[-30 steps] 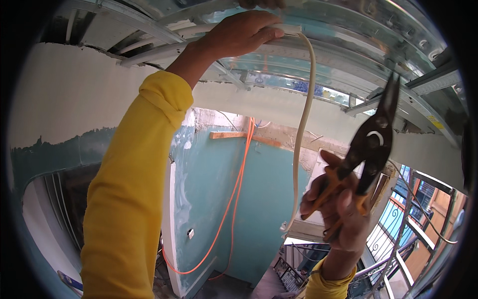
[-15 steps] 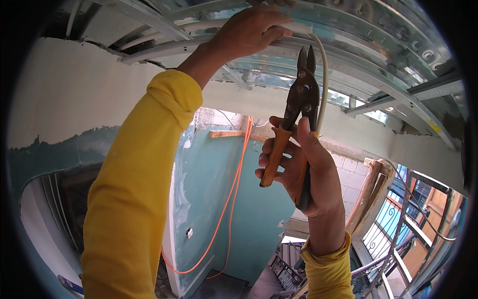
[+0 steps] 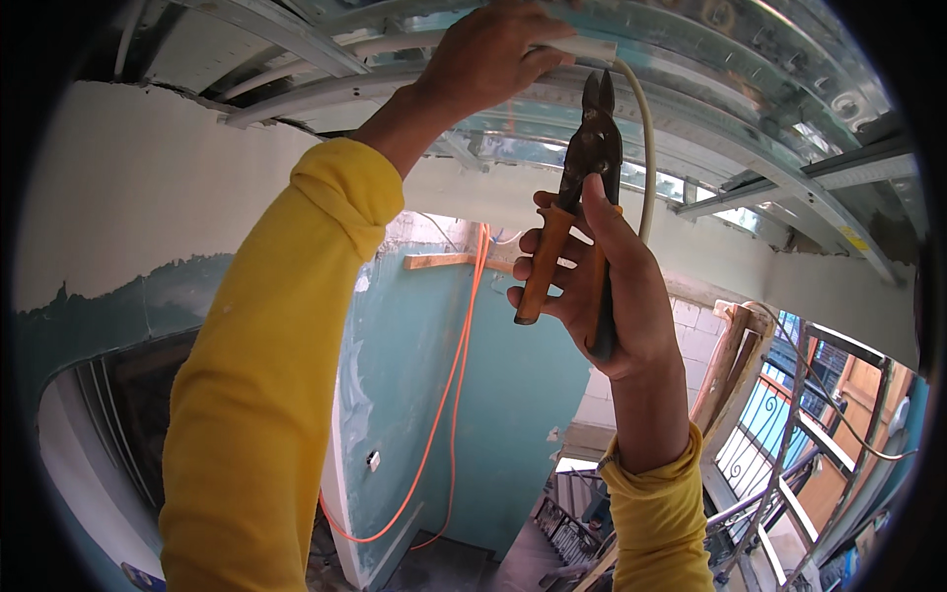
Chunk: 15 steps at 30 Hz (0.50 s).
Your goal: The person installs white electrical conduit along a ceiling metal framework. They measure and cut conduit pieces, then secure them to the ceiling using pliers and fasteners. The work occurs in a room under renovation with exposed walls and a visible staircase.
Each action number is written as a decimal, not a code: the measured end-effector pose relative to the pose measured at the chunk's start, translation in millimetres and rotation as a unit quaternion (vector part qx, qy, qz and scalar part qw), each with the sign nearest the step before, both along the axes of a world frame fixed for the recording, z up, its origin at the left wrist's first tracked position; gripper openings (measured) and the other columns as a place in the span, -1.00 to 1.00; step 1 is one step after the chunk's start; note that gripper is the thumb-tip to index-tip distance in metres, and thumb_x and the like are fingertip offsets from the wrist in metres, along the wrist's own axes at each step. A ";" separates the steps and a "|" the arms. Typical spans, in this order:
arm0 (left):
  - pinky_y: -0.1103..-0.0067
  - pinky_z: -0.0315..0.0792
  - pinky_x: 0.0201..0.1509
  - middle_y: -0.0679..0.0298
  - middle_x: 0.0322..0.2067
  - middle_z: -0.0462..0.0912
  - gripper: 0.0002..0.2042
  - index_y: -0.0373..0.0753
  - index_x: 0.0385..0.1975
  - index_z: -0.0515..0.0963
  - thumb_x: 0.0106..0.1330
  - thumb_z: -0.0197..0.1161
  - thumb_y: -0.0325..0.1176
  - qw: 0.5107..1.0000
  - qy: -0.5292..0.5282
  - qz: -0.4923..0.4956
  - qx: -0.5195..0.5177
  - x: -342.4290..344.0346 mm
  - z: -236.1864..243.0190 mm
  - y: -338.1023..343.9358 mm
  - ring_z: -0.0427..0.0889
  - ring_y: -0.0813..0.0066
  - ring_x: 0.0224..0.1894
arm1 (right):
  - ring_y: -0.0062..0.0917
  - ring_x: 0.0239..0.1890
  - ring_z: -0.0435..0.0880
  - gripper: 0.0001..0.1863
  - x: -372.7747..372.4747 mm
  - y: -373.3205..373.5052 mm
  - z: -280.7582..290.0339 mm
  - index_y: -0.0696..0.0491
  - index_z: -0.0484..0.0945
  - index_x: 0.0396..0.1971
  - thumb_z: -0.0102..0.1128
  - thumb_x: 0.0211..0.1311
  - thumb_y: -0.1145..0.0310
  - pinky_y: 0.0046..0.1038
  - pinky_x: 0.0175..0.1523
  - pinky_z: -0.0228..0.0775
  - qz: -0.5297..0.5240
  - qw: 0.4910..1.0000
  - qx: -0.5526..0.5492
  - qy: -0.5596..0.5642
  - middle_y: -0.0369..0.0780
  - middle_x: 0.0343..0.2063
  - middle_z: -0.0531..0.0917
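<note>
Up at the ceiling, my left hand (image 3: 485,61) is closed round a white plastic conduit pipe (image 3: 589,46), whose cut end points right. A cream-coloured cable (image 3: 647,138) leaves that end and hangs down in a curve behind my right hand (image 3: 634,291). In my right hand is a pair of tin snips (image 3: 590,148) with worn orange grips, held upright. The blade tips are just below the pipe's end, nearly together, and the handles stand somewhat apart. Whether the tips touch the pipe I cannot tell. Part of my left fingers is cut off by the top edge.
Metal ceiling channels (image 3: 710,143) cross overhead under shiny ribbed decking. An orange cord (image 3: 459,380) hangs from a wooden batten (image 3: 434,261) against the teal wall (image 3: 523,414). Stairs with a dark railing (image 3: 567,531) lie below, and a metal frame (image 3: 824,444) stands at the right.
My right hand has risen with the tin snips, bringing the blades closer to the conduit's end. My left hand keeps its hold on the pipe; the view has shifted slightly.
</note>
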<state>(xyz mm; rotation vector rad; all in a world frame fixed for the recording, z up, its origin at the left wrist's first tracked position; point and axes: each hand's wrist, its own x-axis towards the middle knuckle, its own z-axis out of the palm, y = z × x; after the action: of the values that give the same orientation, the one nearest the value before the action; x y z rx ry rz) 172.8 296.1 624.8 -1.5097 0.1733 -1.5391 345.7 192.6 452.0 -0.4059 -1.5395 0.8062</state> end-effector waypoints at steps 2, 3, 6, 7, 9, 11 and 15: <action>0.26 0.52 -0.02 0.03 -0.21 0.63 -0.72 -0.28 -0.04 0.68 0.30 0.42 -0.34 1.000 0.002 0.000 -0.002 -0.5 -0.1 -2.2 0.64 0.01 -0.12 | -0.40 -0.21 0.66 -0.21 -1.2 0.9 0.5 0.22 0.38 0.17 0.19 0.41 -0.27 -0.27 -0.09 0.59 0.018 1.000 -0.007 -0.002 -0.12 -0.21 0.55; 0.26 0.52 -0.02 0.03 -0.21 0.62 -0.72 -0.28 -0.04 0.69 0.30 0.42 -0.35 1.000 0.007 -0.006 -0.008 0.5 -0.7 -3.0 0.64 0.00 -0.13 | -0.41 -0.21 0.66 -0.21 -0.4 0.5 -0.3 0.22 0.38 0.17 0.19 0.41 -0.27 -0.27 -0.09 0.59 0.018 1.000 -0.006 0.000 -0.11 -0.21 0.55; 0.25 0.52 0.03 0.01 -0.15 0.63 -0.71 -0.25 0.00 0.68 0.30 0.41 -0.35 0.999 0.018 -0.006 -0.046 -4.9 -2.6 -6.0 0.64 -0.02 -0.07 | -0.41 -0.21 0.66 -0.21 -2.7 0.7 -0.7 0.22 0.38 0.19 0.18 0.42 -0.26 -0.28 -0.09 0.59 0.024 1.000 -0.003 -0.002 -0.12 -0.22 0.56; 0.25 0.53 0.05 0.00 -0.12 0.64 -0.70 -0.24 0.02 0.67 0.31 0.40 -0.35 0.998 0.026 -0.007 -0.063 -3.4 -2.2 -5.5 0.64 -0.02 -0.04 | -0.41 -0.20 0.66 -0.22 -2.2 0.3 -1.3 0.22 0.37 0.20 0.17 0.43 -0.26 -0.28 -0.09 0.58 0.025 1.000 -0.003 0.000 -0.12 -0.22 0.56; 0.24 0.52 0.13 -0.01 -0.03 0.63 -0.61 -0.21 0.10 0.63 0.28 0.42 -0.28 0.999 0.014 0.023 -0.022 -3.2 -2.3 -2.3 0.62 -0.03 0.06 | -0.42 -0.20 0.66 -0.22 -1.9 -2.1 -5.2 0.23 0.37 0.22 0.16 0.45 -0.25 -0.30 -0.08 0.58 0.014 1.000 -0.003 0.002 -0.14 -0.21 0.56; 0.23 0.50 0.19 -0.03 0.04 0.62 -0.52 -0.18 0.17 0.59 0.25 0.43 -0.20 0.998 0.008 0.058 -0.009 -0.8 -5.0 -11.9 0.59 -0.04 0.14 | -0.43 -0.20 0.66 -0.21 -2.7 -6.1 -18.4 0.24 0.35 0.25 0.15 0.46 -0.23 -0.32 -0.08 0.57 -0.004 1.000 -0.002 0.005 -0.15 -0.20 0.57; 0.19 0.48 0.23 -0.04 0.08 0.61 -0.38 -0.20 0.22 0.53 0.21 0.46 -0.04 0.994 -0.007 0.110 -0.015 7.8 -12.5 -28.8 0.57 -0.03 0.18 | -0.34 -0.13 0.71 -0.09 6.0 -4.6 -64.1 0.28 0.21 0.43 0.11 0.47 -0.23 -0.20 -0.01 0.61 0.035 0.999 0.021 -0.022 -0.08 -0.14 0.63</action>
<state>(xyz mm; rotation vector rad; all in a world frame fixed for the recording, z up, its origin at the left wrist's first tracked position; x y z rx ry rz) 180.6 267.3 612.3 -1.4879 -0.0253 -1.3818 351.7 188.0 387.9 -0.3428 -1.6164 0.8228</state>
